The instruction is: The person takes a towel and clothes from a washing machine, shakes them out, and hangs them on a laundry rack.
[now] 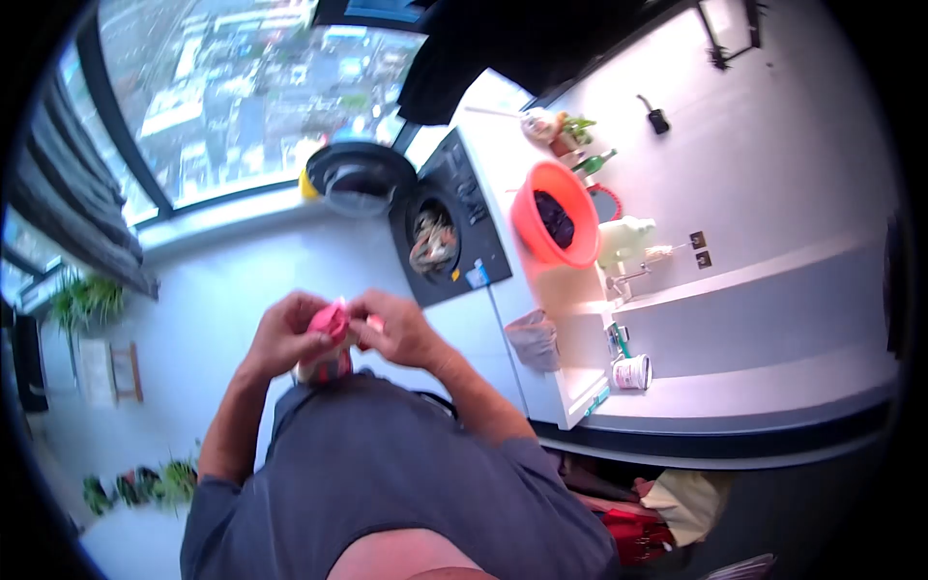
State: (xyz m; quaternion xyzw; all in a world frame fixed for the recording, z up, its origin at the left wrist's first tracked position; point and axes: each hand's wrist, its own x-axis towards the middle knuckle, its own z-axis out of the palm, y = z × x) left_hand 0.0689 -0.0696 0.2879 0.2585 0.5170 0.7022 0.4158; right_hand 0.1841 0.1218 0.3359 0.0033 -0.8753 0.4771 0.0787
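Close in front of my body is a white-and-red container (333,368) with a crumpled-looking pink top (330,320); its exact kind is blurred. My left hand (287,335) is closed around the left side of the pink top. On the other side my right hand (398,332) has its fingers bent in at the top, by a small pinkish-red piece (375,322). Beyond my hands stands a dark front-loading washing machine (462,253), its round door (360,181) swung open. Bunched laundry (432,244) shows inside the drum.
A coral-pink basin (533,217) with dark cloth in it stands on the counter at the right. Near it are a tap (628,282), a pale jug (626,238) and a green bottle (594,162). A grey cloth (534,340) hangs over the counter edge. Plants (87,302) are at the left.
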